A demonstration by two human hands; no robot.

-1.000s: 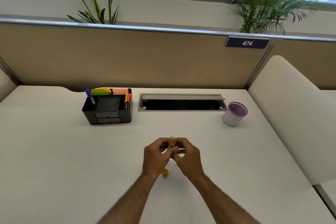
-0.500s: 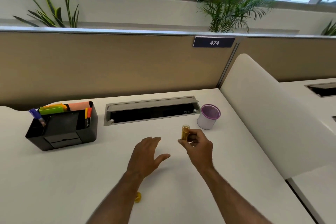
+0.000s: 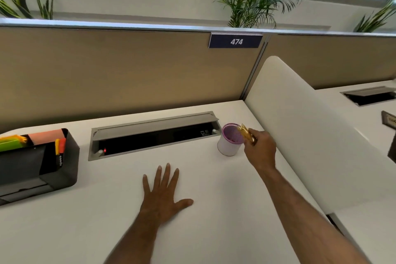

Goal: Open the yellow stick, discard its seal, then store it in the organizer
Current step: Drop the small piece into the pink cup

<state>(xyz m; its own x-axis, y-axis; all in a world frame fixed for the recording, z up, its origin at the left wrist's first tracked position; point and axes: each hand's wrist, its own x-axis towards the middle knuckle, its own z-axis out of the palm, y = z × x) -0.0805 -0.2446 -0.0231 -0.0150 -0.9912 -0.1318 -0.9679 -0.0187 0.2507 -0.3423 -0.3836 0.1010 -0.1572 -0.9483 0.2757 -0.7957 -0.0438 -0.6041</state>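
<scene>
My right hand (image 3: 260, 149) is shut on the yellow stick (image 3: 246, 134), a shiny amber piece that sticks out of my fingers. It is tilted over the right rim of the white cup with a purple rim (image 3: 227, 146). My left hand (image 3: 164, 194) lies flat on the white desk (image 3: 214, 210), fingers spread, holding nothing. The black organizer (image 3: 66, 169) stands at the far left with markers and coloured note pads in it. I cannot make out a separate seal. The stick's yellow cap is not in view.
A grey cable hatch (image 3: 154, 133) is open in the desk between organizer and cup. A white curved divider (image 3: 304, 135) rises right beside the cup. A tan partition with a "474" plate (image 3: 235, 41) closes the back.
My right hand has carried the stick away to the right and tipped it over the cup. My left hand has let go and settled flat on the desk. The view has swung right.
</scene>
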